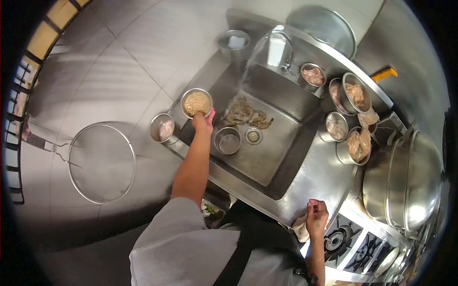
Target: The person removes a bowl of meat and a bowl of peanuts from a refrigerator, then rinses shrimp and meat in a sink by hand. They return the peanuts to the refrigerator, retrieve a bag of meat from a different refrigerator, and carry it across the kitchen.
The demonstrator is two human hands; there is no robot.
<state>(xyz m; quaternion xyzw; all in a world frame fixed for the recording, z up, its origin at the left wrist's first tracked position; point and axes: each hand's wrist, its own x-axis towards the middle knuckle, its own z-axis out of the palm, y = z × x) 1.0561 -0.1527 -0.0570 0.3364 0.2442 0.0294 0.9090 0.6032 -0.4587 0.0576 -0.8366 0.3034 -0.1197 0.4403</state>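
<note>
My left hand (204,121) is stretched out to the far left corner of a steel sink (281,128) and grips the rim of a small steel bowl of beige minced food (196,103). My right hand (317,217) is near the sink's front edge, fingers curled on a whitish cloth (301,228). In the sink lie several raw prawns (245,114), an empty steel bowl (227,141) and the drain (253,136).
A bowl of pale pieces (162,128) stands left of the sink. Several steel bowls of raw meat (350,114) line the right rim. A wire skimmer (101,163) hangs at left. A big steel pot (405,183) and gas burners (336,238) are at right.
</note>
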